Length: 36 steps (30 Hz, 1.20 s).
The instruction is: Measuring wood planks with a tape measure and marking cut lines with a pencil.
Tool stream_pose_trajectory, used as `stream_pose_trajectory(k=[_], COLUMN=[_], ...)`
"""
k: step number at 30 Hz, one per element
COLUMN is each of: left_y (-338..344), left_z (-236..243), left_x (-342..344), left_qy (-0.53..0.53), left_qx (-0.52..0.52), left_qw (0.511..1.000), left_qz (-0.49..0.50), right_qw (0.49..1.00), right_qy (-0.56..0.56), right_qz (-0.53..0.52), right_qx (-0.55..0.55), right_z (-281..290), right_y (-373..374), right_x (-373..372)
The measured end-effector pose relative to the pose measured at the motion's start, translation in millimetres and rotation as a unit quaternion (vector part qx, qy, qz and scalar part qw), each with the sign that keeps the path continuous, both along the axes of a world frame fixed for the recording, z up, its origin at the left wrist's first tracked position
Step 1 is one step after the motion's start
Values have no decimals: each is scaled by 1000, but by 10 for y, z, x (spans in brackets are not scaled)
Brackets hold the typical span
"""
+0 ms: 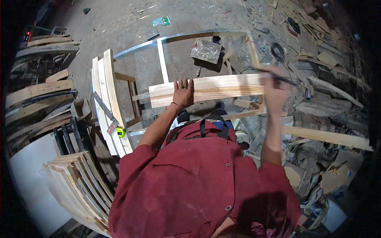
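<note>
a: state the position of the workpiece.

b: the wide board (226, 88) lies crosswise in front of the torso, overlapping the near part of an open rectangular frame (162, 59). the contact points beneath it are hidden.

a: report the left hand.

b: the left hand (183, 93) is placed on the upper face of the board, near its left end. its fingers are extended and laid on the wood, unclenched.

a: report the right hand.

b: the right hand (274, 89) is at the right end of the board. its fingers are wrapped round a dark tool (286, 80); both are blurred, so the tool type cannot be determined.

a: identify what the frame encloses.

b: within its outline, beyond the board, is a rough grey block (206, 51). treat the frame as an open enclosure: floor is visible between its members.

a: list the items to the left.

b: several long boards (110, 77) stand side by side. a metal square (104, 107) lies across them, with a green tape measure (120, 131) near its lower end. a stack of slatted timber (81, 170) is at the lower left.
</note>
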<state>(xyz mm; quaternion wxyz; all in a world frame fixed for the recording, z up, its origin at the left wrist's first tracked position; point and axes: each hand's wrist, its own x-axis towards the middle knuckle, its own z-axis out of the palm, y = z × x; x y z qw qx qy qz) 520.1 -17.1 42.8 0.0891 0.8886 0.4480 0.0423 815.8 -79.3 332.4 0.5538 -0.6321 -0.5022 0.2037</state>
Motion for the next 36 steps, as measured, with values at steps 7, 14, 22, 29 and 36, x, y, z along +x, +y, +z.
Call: stream_pose_trajectory(k=[7,14,22,29,36], left_y=[8,15,23,38,3], left_z=[125,53,84,118,-158], left_x=[19,12,5,-8,213], left_qy=[33,22,41,17,-55], left_qx=[-50,-43,-60,-82,-8], left_qw=[998,999,997,996,996], left_qz=[-10,-2,-9,1,-69], right_qw=[968,920,980,865,977], right_qy=[8,-16,-86,-371,-134], right_qz=[131,160,120,277,119], right_qx=[-213,-356,-131,-196,-117], right_z=[-2533,-2701,-2737,-2455,-2149], right_y=[43,288,209,-492,-699], right_x=[-436,-477,-422,-489,-507])
